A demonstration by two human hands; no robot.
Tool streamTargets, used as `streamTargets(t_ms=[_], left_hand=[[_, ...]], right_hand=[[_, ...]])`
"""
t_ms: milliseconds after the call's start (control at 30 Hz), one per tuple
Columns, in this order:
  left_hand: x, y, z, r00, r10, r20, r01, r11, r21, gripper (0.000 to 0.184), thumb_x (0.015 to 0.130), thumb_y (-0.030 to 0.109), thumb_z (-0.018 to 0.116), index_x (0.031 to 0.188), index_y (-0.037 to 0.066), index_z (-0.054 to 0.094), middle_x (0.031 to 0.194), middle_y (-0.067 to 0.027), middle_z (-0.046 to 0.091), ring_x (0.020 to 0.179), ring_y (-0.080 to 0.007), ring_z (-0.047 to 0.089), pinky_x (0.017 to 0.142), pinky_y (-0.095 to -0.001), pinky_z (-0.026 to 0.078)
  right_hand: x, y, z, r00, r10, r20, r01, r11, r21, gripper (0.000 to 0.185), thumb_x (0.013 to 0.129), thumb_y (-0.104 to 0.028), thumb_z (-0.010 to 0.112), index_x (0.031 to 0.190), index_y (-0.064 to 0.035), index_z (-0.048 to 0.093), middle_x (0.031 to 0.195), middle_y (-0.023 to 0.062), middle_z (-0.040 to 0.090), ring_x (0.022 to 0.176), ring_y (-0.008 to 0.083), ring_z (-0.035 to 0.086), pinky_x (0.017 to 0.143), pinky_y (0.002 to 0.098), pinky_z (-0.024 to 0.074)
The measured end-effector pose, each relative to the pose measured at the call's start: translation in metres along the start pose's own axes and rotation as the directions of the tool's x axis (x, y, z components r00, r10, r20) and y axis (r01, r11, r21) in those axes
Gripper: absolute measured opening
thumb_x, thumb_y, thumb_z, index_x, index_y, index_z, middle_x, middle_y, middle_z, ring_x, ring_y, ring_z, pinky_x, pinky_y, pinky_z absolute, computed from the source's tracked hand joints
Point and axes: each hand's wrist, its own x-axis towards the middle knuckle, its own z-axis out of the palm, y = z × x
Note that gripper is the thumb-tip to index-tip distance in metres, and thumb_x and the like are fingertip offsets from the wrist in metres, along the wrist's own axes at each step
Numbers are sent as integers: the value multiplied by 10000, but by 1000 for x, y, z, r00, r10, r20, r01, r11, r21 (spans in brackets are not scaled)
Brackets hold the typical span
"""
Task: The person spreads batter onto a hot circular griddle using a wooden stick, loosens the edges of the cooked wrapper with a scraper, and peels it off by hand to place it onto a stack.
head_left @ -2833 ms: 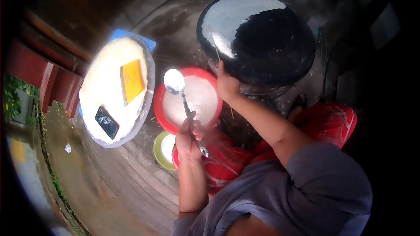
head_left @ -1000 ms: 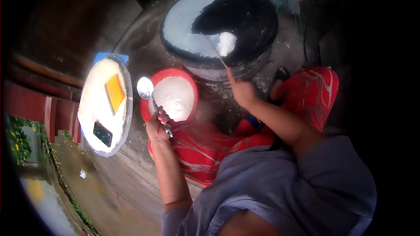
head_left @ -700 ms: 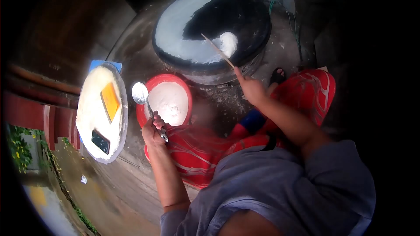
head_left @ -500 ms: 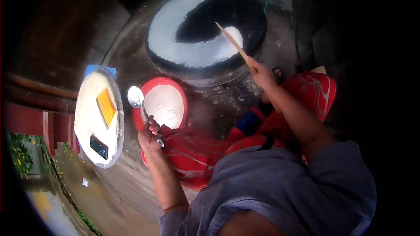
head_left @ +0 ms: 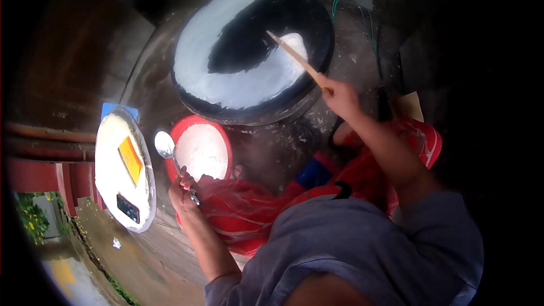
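Observation:
My right hand (head_left: 341,97) is closed around a flat wooden spreader (head_left: 296,56), whose blade lies over the round black griddle (head_left: 306,17). Beside the blade is a thick white puddle of batter (head_left: 296,45). A thin layer of batter (head_left: 198,51) curves round the griddle's left and near side; the centre and the right are dark. My left hand (head_left: 184,191) grips the handle of a metal ladle (head_left: 165,145). The ladle's white-coated bowl is above the left rim of a red basin (head_left: 228,141) holding white batter (head_left: 201,150).
At the left stands a round tray with a white surface (head_left: 110,164), bearing a yellow rectangular object (head_left: 130,160) and a phone (head_left: 128,208). Red cloth (head_left: 238,209) covers my lap. Green cords (head_left: 337,4) hang behind the griddle.
The camera view has turned slightly. On the griddle, the spreader and the thick batter puddle have shifted a little toward the far right side. My left hand still keeps the ladle by the basin.

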Motion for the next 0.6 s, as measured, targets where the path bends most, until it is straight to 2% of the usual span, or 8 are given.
streamTargets(t_ms=[67, 167, 300, 367, 400, 467, 533, 600], left_hand=[[4, 0, 3, 995, 81, -53, -77, 993, 87, 252, 912, 93, 327, 1044, -85, 447, 731, -92, 498, 509, -130, 453, 409, -237, 388], [8, 0, 6, 997, 50, -66, -47, 998, 42, 256, 913, 99, 328, 1043, -83, 452, 725, -87, 496, 509, -130, 457, 413, -235, 391], [12, -2, 12, 998, 9, -70, -7, 1000, 26, 253, 914, 104, 335, 1057, -74, 444, 727, -79, 494, 511, -132, 459, 423, -238, 396], [19, 1, 12, 996, 8, -87, -5, 999, 38, 253, 916, 105, 336, 1053, -76, 446, 726, -82, 495, 509, -130, 457, 422, -237, 396], [22, 2, 12, 995, 10, -104, -6, 999, 38, 252, 917, 106, 338, 1050, -79, 448, 725, -85, 496, 507, -129, 455, 421, -235, 395], [24, 3, 13, 996, -5, -90, 7, 1000, 22, 252, 919, 107, 338, 1044, -81, 451, 719, -86, 497, 505, -129, 454, 420, -236, 394], [26, 3, 14, 997, -21, -81, 22, 1000, 5, 252, 922, 108, 338, 1038, -83, 454, 713, -88, 498, 503, -129, 453, 419, -237, 393], [25, 0, 20, 996, -30, -83, 30, 1000, -2, 255, 925, 107, 333, 1036, -89, 453, 700, -86, 499, 502, -128, 451, 420, -238, 392]], right_hand=[[-23, 1, 0, 921, -384, 61, 382, 923, 43, 470, 753, -101, 565, 1198, -251, 548, 727, 111, 598, 612, 291, 577, 542, 390, 463], [-15, 38, -21, 865, -495, 88, 499, 826, -260, 515, 724, -96, 587, 1210, -259, 541, 668, 96, 568, 568, 267, 564, 513, 369, 462], [47, 65, -38, 916, -401, -21, 376, 874, -309, 520, 722, -89, 590, 1209, -263, 540, 643, 88, 559, 556, 259, 563, 504, 365, 459], [65, 46, -32, 985, -160, -70, 135, 952, -276, 474, 739, -89, 587, 1182, -256, 562, 653, 97, 575, 567, 273, 570, 520, 371, 459], [62, 34, -30, 999, -10, -31, 11, 1000, 22, 427, 752, -99, 587, 1151, -248, 587, 669, 106, 591, 585, 286, 574, 524, 376, 451], [42, 47, -18, 986, -151, 71, 127, 955, 267, 436, 733, -101, 598, 1138, -262, 602, 641, 87, 568, 574, 265, 566, 513, 358, 448], [23, 54, -45, 796, -567, 212, 591, 803, -74, 490, 712, -80, 598, 1160, -278, 590, 604, 64, 525, 535, 232, 546, 510, 336, 457], [44, 99, -60, 776, -622, 101, 628, 748, -214, 525, 694, -43, 584, 1173, -257, 585, 589, 43, 490, 484, 211, 518, 458, 345, 453]])
